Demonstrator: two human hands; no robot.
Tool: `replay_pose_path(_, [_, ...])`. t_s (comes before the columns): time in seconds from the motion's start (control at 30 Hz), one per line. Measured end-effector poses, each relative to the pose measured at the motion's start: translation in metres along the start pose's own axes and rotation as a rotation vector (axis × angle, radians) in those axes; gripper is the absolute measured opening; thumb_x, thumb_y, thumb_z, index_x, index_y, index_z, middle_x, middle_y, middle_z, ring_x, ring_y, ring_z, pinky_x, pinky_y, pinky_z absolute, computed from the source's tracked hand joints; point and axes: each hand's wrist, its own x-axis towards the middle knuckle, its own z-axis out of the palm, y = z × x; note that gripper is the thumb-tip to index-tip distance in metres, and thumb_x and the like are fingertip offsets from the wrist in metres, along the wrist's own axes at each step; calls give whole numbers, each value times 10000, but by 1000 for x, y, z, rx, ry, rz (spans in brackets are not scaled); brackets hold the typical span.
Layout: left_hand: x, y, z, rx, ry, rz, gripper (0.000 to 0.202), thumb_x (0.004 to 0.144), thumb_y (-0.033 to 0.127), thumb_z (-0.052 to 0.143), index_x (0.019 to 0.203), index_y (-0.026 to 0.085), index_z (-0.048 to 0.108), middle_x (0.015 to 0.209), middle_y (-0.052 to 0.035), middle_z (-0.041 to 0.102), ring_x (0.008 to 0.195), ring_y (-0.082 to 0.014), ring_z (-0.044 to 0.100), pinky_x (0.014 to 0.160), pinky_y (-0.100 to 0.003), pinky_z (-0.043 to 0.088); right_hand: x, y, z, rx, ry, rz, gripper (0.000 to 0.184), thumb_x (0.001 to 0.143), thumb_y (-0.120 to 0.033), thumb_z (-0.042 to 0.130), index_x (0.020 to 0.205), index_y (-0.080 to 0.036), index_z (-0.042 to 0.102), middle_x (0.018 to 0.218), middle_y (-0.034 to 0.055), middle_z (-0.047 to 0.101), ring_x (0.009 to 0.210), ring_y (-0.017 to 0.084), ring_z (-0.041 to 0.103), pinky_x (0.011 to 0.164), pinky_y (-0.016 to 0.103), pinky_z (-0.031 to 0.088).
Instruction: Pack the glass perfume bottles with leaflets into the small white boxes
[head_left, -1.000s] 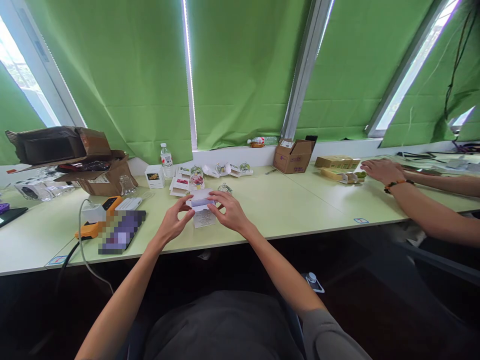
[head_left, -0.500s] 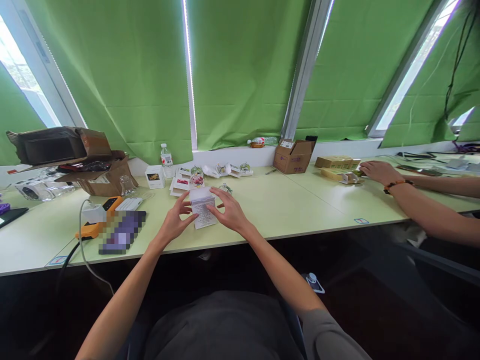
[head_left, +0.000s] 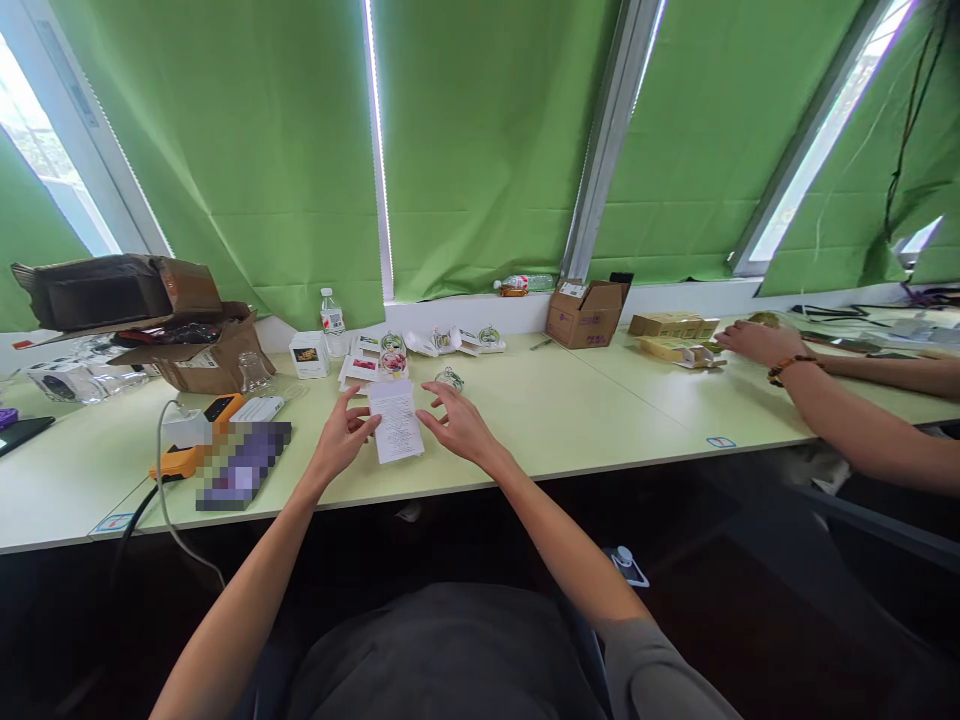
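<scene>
A white printed paper sheet (head_left: 396,434) lies flat and unfolded on the pale green table (head_left: 570,410) in front of me. My left hand (head_left: 339,440) rests at its left edge with fingers spread, the fingertips touching the sheet. On the sheet's right side is my right hand (head_left: 459,425), also with fingers stretched out and touching the paper. Neither hand grips anything. Just behind the sheet sit a small glass ball ornament (head_left: 449,378) and small white cards and boxes (head_left: 360,366).
Open cardboard boxes (head_left: 202,355) and an orange device (head_left: 184,458) with a cable stand at the left. A water bottle (head_left: 331,315) and a small cardboard box (head_left: 589,312) are by the window sill. Another person's arm (head_left: 825,400) reaches over yellow boxes (head_left: 675,325) at right.
The folded white paper between my hands has been opened out and laid flat on the table. My hands have spread apart to its edges.
</scene>
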Motion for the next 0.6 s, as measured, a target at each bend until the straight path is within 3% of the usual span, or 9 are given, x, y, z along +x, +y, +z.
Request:
replay_pose_path(0.17, [4, -11, -4, -8, 82, -176, 750, 837, 447, 621, 1429, 162, 259, 1028, -131, 696, 680, -157, 647, 620, -296, 536, -1, 4, 2, -64, -107, 27, 384, 916, -406, 534, 1254, -224, 546, 1272, 98, 574, 885, 189, 628, 708, 323, 540])
replay_pose_path(0.37, [6, -23, -10, 85, 127, -244, 751, 842, 450, 624, 1433, 159, 264, 1233, -201, 599, 770, -185, 685, 656, -309, 556, -2, 8, 2, -110, -183, 7, 309, 915, -365, 540, 1175, -208, 595, 1217, 89, 601, 898, 186, 616, 752, 319, 503])
replay_pose_path(0.5, [5, -21, -10, 224, 174, -222, 675, 842, 458, 615, 1390, 161, 357, 1374, -217, 471, 871, -208, 687, 722, -323, 557, -2, 12, 2, -142, -211, 8, 303, 915, -369, 539, 1156, -199, 606, 1205, 92, 609, 920, 196, 618, 807, 336, 484])
replay_pose_path(0.6, [5, -13, -10, 293, 205, -144, 598, 843, 446, 613, 1331, 146, 440, 1375, -202, 471, 1033, -253, 645, 791, -344, 551, -2, 16, 2, -150, -239, 14, 300, 912, -369, 544, 1147, -196, 615, 1200, 94, 615, 912, 195, 625, 826, 336, 478])
